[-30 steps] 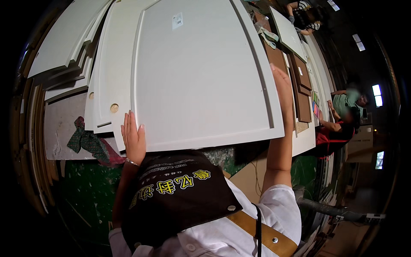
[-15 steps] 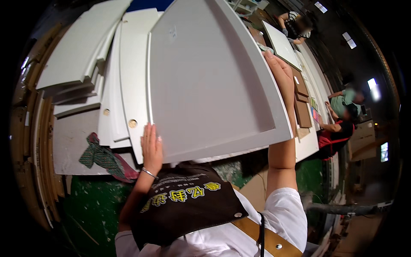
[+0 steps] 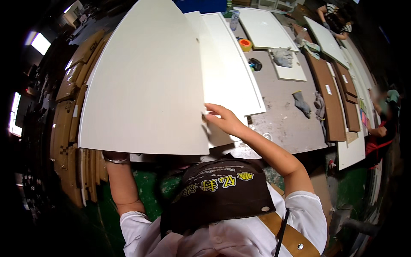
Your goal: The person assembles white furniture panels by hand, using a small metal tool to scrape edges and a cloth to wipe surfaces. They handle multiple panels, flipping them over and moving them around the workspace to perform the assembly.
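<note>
A large white panel (image 3: 145, 90) takes up the left of the counter (image 3: 280, 126), its near edge close to the worker's dark apron (image 3: 214, 188). From where I stand the left hand is hidden under that panel, only the left forearm (image 3: 124, 186) showing below its near edge, so I can't tell whether the left grip has hold of it. The right hand (image 3: 227, 123) reaches in across the near side, its grip loose and the fingers parted at the panel's right edge, by a small round hole. More white panels (image 3: 233, 68) lie just to the right, partly covered by the large one.

Farther off stand a clear bottle (image 3: 234, 20) and a roll of orange tape (image 3: 245, 45). Grey gloves (image 3: 282, 57) lie on a small white board (image 3: 295, 76), with another grey glove (image 3: 302, 105) nearer. Brown boards (image 3: 329, 107) line the right side. At far right a co-worker (image 3: 336, 20) leans over a white board, while wrapped brown stacks (image 3: 66, 113) stand on the left.
</note>
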A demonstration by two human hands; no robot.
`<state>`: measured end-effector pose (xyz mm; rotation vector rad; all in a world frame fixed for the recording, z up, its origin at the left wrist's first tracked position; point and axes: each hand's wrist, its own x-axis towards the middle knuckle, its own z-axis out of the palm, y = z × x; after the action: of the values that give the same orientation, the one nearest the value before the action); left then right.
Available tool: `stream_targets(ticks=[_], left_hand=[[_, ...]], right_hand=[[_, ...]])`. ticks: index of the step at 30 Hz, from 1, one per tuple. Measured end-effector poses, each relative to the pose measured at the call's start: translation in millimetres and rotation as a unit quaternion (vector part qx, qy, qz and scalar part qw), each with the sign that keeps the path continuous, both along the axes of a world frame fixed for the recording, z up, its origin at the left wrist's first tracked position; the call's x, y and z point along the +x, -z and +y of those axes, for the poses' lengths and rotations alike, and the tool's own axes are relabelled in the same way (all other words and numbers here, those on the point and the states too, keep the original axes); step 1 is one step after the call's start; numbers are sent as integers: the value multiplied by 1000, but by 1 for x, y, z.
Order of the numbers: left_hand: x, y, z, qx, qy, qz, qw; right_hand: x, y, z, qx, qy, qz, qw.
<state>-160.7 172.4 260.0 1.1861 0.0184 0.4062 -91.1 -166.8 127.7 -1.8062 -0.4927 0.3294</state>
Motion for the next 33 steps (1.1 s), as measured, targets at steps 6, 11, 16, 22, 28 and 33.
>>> stream_targets(ticks=[6,11,16,22,28,33], left_hand=[[-14,-11,2,-111,-46,76,990],[-52,38,17,-214,56,58,973],[-59,64,18,-207,17,58,977],[-60,76,-8,-247,-12,53,968],[-74,64,-39,-38,-79,221,971],[-78,76,-61,-27,-24,184,982]], right_hand=[[-22,71,-2,-71,102,-152,981],[-5,56,-20,31,234,10,972],[14,56,-50,-10,195,79,978],[57,42,-66,-51,113,182,975],[55,48,-93,0,143,206,968],[36,63,-134,3,170,152,974]])
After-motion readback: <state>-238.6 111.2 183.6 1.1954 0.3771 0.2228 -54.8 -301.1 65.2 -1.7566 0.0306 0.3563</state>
